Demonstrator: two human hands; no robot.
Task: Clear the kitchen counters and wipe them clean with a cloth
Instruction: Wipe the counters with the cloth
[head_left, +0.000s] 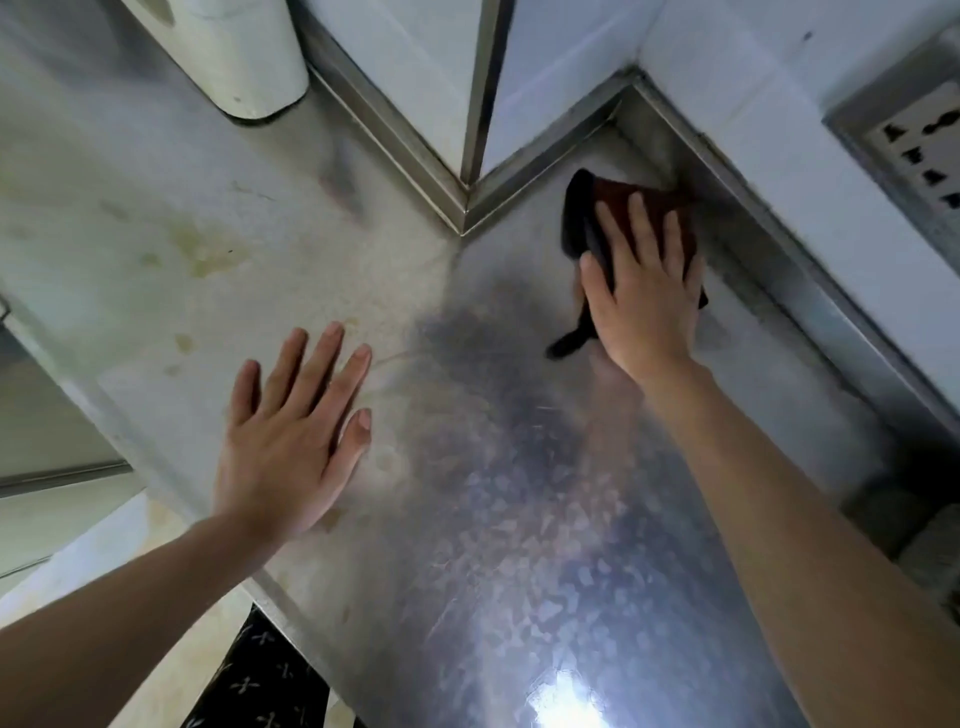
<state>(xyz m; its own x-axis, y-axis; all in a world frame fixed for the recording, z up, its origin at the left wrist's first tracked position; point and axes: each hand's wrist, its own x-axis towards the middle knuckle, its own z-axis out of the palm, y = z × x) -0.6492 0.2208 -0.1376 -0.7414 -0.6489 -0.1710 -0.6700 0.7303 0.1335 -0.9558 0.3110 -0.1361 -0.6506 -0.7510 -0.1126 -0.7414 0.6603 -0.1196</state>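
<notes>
**Desk:** What carries the frame?

**Photographer:** A mottled, scuffed stainless-steel counter (519, 519) running into a tiled corner, its metal upstand meeting the white wall. The near half glares under a light; the far-left stretch shows yellowish stains (202, 254). A rounded white appliance base (244, 57) stands at the back left, and a grey wall socket (914, 150) sits upper right.

**Desk:** And the person?

**Photographer:** Two bare forearms reach in. The left hand (291, 441) lies flat with fingers spread, apparently bracing on the counter. The right hand (644, 291) is also spread, palm pressing down on a dark brown-and-black folded cloth (582, 218) — tucked deep in the corner, close beside the right upstand.

**Desk:** Which step is this?

**Photographer:** Wiping, by my reading — what shows of the surface looks mostly cleared.

**Desk:** Next?

**Photographer:** Likely drawing the cloth out of the corner, then working left toward those stains, which may need firmer pressure.
</notes>
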